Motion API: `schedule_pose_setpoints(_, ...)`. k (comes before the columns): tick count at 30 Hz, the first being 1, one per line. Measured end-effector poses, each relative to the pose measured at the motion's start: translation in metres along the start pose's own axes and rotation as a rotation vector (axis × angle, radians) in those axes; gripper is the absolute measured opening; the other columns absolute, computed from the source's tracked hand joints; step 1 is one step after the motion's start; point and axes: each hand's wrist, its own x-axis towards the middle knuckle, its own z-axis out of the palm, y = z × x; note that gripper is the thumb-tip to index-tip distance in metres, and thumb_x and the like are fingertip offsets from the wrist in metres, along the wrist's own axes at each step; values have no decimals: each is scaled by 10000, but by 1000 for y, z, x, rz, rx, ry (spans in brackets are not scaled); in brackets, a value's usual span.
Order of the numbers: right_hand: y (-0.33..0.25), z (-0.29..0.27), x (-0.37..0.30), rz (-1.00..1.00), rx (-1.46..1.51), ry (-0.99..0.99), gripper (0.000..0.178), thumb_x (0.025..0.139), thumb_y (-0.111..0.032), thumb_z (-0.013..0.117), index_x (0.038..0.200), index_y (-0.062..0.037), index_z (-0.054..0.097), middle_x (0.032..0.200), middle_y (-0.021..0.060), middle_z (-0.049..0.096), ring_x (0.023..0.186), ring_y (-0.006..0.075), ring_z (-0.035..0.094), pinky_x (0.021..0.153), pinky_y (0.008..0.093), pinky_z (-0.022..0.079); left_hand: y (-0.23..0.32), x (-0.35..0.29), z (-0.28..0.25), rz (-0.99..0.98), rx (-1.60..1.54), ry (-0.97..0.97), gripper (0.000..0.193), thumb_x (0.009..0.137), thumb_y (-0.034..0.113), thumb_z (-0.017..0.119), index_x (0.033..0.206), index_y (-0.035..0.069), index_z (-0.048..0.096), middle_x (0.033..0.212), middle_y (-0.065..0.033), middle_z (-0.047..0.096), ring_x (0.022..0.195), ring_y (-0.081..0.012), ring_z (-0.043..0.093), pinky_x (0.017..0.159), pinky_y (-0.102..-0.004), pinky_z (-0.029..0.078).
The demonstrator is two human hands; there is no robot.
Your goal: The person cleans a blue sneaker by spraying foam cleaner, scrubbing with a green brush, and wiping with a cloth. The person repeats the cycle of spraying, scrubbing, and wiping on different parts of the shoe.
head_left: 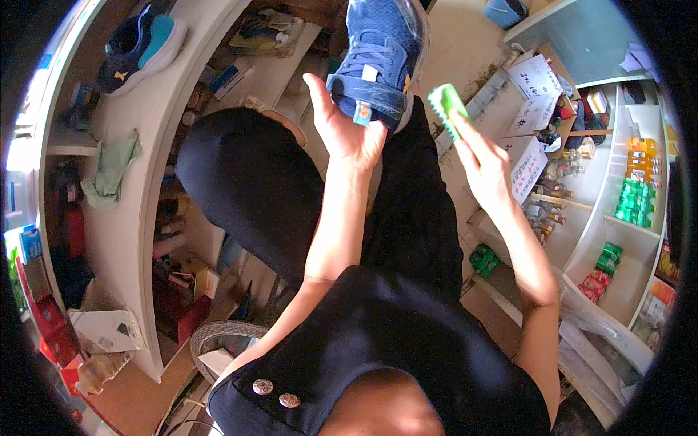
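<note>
A blue sneaker (378,62) with laces and a strap is raised in front of me, toe pointing away. My left hand (349,142) supports it at the heel opening, fingers hidden in or behind the shoe and thumb sticking out to the left. In my right hand (481,163) is a small green scrubbing brush (446,105), gripped between the fingers. Its bristles face left toward the sneaker, with a gap between the two. A second sneaker (142,54), dark blue with a turquoise lining and white sole, rests on the shelf at the upper left.
A green cloth (113,171) hangs over the edge of the white shelf (138,240) on my left. On the right, shelving holds orange bottles (641,156), green packs (636,203) and several glass bottles. Beyond the brush stands a blue bucket (505,11). My legs lie beneath my arms.
</note>
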Motion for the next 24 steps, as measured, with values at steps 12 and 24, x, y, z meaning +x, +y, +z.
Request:
schedule_pose_setpoints(12, -36, -4, 32, -176, -328, -100, 319, 825, -135, 729, 1140, -153, 679, 724, 76, 606, 563, 177, 640, 488, 282, 575, -7, -8, 4, 3, 87, 227, 431, 941, 319, 517, 1168, -43, 574, 1182, -195, 630, 1108, -324, 600, 1024, -479, 431)
schedule_pose_setpoints(24, -39, -5, 25, -114, -307, -155, 334, 862, -148, 686, 1190, -210, 660, 762, 78, 625, 618, 200, 669, 514, 337, 560, -9, -12, 1, 79, 211, 264, 378, 898, 264, 548, 1172, 5, 576, 1186, -150, 634, 1094, -298, 607, 1013, -467, 442)
